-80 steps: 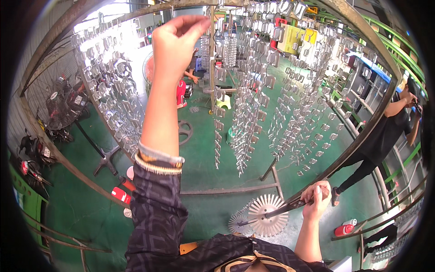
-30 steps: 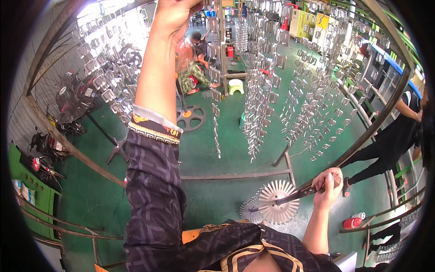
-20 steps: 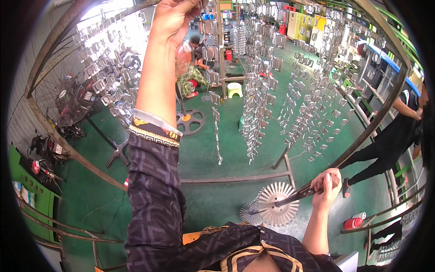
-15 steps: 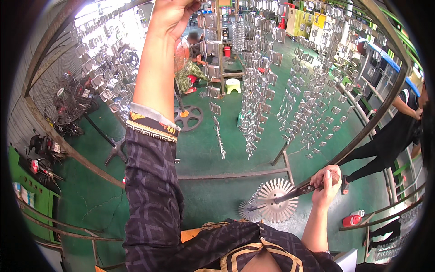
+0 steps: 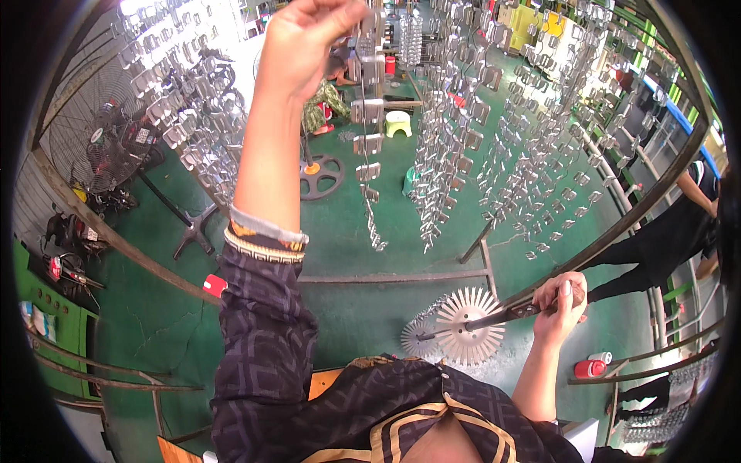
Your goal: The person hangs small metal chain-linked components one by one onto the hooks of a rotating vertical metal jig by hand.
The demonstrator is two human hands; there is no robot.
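Note:
My left hand (image 5: 302,50) is raised high at the upper left, its thumb and fingers pinched together. They close at the top of a hanging strand of bent metal clips (image 5: 369,112); the exact grip is partly hidden. At the lower right, my right hand (image 5: 560,309) wraps round a dark rod-like handle (image 5: 502,315) with a brownish end. Toward its lower left, that handle reaches the middle of a round slotted metal disc (image 5: 467,328). A smaller slotted disc (image 5: 419,338) stands beside it.
Many more strands of metal clips (image 5: 444,154) hang ahead. A bent metal frame (image 5: 123,251) curves round me. Beyond are a fan (image 5: 112,154), a light green stool (image 5: 398,123) and a crouching person (image 5: 324,108). Another person in black (image 5: 656,239) stands at the right.
My left hand sits lower and more fully in view, and the strand beside it hangs slightly further right. My right hand keeps its hold on the handle. The whole view has shifted a little.

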